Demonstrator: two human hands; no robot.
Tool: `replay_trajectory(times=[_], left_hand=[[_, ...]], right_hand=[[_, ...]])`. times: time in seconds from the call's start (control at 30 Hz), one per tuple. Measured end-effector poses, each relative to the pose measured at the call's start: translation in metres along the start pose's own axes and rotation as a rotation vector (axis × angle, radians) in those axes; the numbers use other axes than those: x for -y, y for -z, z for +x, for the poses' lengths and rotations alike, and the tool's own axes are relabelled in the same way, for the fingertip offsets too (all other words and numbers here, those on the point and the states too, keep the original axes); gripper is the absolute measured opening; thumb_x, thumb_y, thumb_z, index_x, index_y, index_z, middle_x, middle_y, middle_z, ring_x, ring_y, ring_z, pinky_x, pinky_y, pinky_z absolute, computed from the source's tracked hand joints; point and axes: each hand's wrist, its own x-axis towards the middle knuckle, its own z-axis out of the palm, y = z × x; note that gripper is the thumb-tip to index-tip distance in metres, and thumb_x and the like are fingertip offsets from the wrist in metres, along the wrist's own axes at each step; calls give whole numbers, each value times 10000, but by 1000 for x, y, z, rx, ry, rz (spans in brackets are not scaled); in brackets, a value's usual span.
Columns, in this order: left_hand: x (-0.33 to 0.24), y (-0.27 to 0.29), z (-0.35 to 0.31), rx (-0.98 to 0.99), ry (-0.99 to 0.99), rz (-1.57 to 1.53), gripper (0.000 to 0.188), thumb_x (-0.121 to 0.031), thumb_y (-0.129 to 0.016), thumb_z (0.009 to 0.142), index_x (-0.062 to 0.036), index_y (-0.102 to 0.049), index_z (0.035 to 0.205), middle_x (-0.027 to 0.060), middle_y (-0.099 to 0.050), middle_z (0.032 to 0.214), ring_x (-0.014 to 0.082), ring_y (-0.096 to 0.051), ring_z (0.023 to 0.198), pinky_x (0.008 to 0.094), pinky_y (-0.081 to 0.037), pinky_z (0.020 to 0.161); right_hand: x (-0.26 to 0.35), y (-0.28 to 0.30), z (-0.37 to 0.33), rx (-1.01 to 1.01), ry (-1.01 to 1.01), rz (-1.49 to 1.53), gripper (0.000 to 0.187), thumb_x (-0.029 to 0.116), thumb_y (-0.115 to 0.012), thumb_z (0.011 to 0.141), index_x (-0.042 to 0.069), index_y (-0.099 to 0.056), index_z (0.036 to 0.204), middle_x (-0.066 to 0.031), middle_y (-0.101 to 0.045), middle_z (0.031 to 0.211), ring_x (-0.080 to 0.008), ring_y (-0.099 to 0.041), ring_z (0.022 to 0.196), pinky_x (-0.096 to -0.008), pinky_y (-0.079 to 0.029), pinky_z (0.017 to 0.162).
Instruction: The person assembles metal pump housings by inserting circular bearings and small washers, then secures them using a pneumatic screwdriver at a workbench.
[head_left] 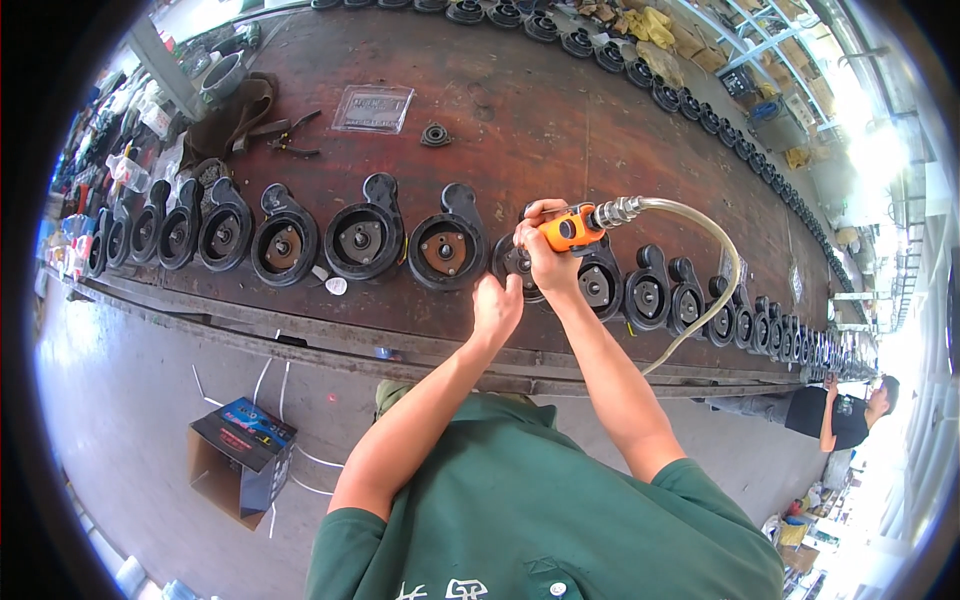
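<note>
My right hand [552, 258] is wrapped round an orange air-powered tool [571, 230], whose metal coupling [616, 211] leads to a clear hose [722, 235]. The tool is over a black round housing [512, 264] with a metal plate in its middle; my hands partly cover this housing, and the tool's tip is hidden. At the housing's near edge, my left hand [497, 308] is closed with its fingers on the rim. Just left of it lies another black housing [447, 250] with a brown plate, and to the right one with a grey plate [597, 285].
Similar housings run in a row along the bench's [400, 310] near edge, with another row at the far edge. Beyond the near row lie a clear plastic plate [373, 108], a small dark part [435, 135] and pliers [295, 138]. An open carton [243, 462] stands on the floor. Another person [835, 410] stands far right.
</note>
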Motion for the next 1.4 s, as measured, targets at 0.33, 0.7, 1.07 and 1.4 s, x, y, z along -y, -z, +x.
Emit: replay_trajectory(times=[0.33, 0.7, 1.07, 1.4], left_hand=[[-12, -3, -12, -108, -6, -95, 488, -268, -609, 882, 139, -568, 1148, 393, -651, 1055, 522, -643, 1047, 528, -515, 928], [-18, -3, -16, -159, 16, -67, 548, -366, -661, 931, 129, -603, 1160, 353, -679, 1071, 455, -674, 1069, 476, -532, 885], [-24, -1, -22, -169, -1, -97, 496, -251, -613, 874, 128, -572, 1191, 379, -660, 1070, 506, -652, 1052, 501, -517, 938], [-27, 1, -19, -114, -30, -63, 501, -248, -614, 876, 139, -567, 1191, 373, -652, 1101, 493, -644, 1080, 502, -503, 971]], right_hand=[[-9, -6, 0, 35, -1, 9, 216, -82, -663, 817, 2, -595, 1003, -45, -640, 853, -104, -626, 710, -245, -533, 637], [-14, -3, -2, 79, -10, -38, 242, -86, -669, 795, 18, -590, 1000, -61, -654, 914, -107, -632, 752, -257, -543, 671], [-17, -6, 1, 57, -6, -8, 272, -89, -658, 801, 21, -557, 1029, -68, -656, 922, -117, -634, 757, -262, -543, 657], [14, -9, 1, 73, 63, -61, 267, -77, -635, 836, -11, -577, 1088, -38, -647, 835, -87, -622, 739, -237, -534, 668]])
